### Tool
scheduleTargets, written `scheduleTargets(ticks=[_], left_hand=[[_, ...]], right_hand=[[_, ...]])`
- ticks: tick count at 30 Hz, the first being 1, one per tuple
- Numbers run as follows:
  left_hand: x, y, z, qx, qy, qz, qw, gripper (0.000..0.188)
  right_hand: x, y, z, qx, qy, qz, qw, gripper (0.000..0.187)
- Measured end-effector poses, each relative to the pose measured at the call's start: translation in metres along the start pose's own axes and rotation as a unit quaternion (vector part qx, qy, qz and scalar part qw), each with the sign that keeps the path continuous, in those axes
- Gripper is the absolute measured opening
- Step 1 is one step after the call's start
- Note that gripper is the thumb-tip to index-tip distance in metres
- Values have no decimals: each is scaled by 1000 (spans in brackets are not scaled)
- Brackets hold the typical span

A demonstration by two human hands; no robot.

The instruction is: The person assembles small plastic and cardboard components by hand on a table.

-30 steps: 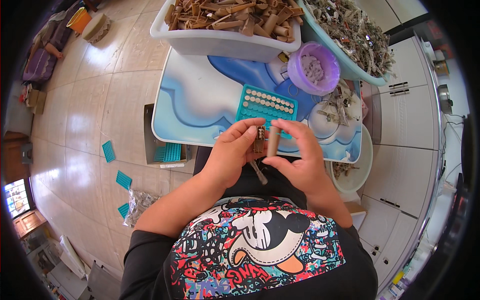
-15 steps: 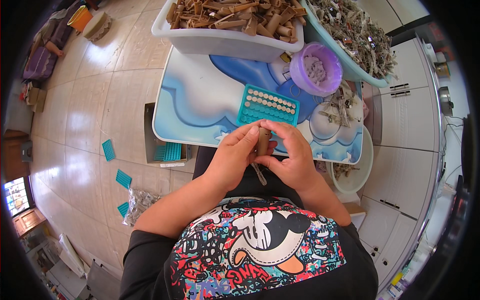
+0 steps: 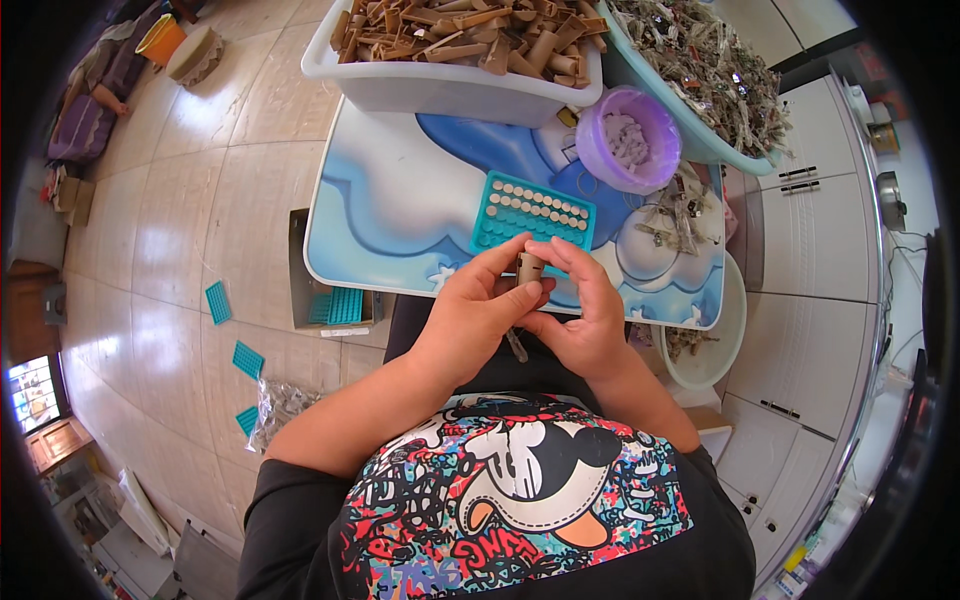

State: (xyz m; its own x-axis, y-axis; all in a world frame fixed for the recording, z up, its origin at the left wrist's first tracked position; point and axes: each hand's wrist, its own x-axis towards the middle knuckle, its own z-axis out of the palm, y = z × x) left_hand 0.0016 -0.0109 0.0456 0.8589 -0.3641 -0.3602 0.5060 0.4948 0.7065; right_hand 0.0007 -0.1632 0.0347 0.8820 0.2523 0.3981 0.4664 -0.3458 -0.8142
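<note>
Head view looks straight down on two bare hands meeting over the near edge of a low blue-and-white table (image 3: 400, 190). Between them stands a short brown cardboard tube (image 3: 529, 268), upright with its open end facing up, just off the table's near edge and above the person's lap. Left hand (image 3: 478, 312) is curled about the tube from the left, its fingers wrapped across the front and its thumb against the tube's side, so it is closed on it. Right hand (image 3: 583, 318) closes in from the right, its fingertips (image 3: 553, 250) pressed at the tube's rim and its thumb tucked below; it too grips the tube. A thin dark stick-like piece (image 3: 516, 347) hangs below the hands, though what holds it cannot be told. Just beyond the tube, on the table, lies a teal tray (image 3: 533, 214) with rows of small round pale pieces set in it. Farther right on the table sits a purple bowl (image 3: 630, 140) of pale bits, and near it a loose scatter of grey scraps (image 3: 673, 215). At the far edge a white tub (image 3: 450, 85) is heaped with brown tubes, and beside it on the right a pale blue basin (image 3: 700, 150) is full of grey scraps. A white bowl (image 3: 715, 345) rests right of the table, and small teal trays (image 3: 218, 302) lie on the tiled floor at left
</note>
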Motion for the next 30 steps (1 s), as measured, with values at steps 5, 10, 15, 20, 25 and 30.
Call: scheduleTargets(ticks=[5, 10, 15, 20, 25, 30], left_hand=[[1, -1, -1, 22, -8, 6, 1000, 48], [1, -5, -3, 77, -5, 35, 996, 54], [-3, -6, -6, 365, -10, 185, 912, 56], [-6, 4, 0, 440, 2, 223, 870, 48], [-6, 5, -1, 461, 27, 241, 854, 18], [-2, 4, -5, 483, 2, 219, 848, 22]], right_hand=[[2, 1, -2, -8, -9, -8, 1000, 70], [2, 1, -5, -40, -45, -10, 998, 65], [8, 8, -20, 51, -68, 73, 994, 44], [2, 14, -18, 162, -1, 92, 982, 36], [-3, 10, -14, 252, 42, 113, 960, 30], [-7, 12, -7, 276, 68, 156, 946, 24]])
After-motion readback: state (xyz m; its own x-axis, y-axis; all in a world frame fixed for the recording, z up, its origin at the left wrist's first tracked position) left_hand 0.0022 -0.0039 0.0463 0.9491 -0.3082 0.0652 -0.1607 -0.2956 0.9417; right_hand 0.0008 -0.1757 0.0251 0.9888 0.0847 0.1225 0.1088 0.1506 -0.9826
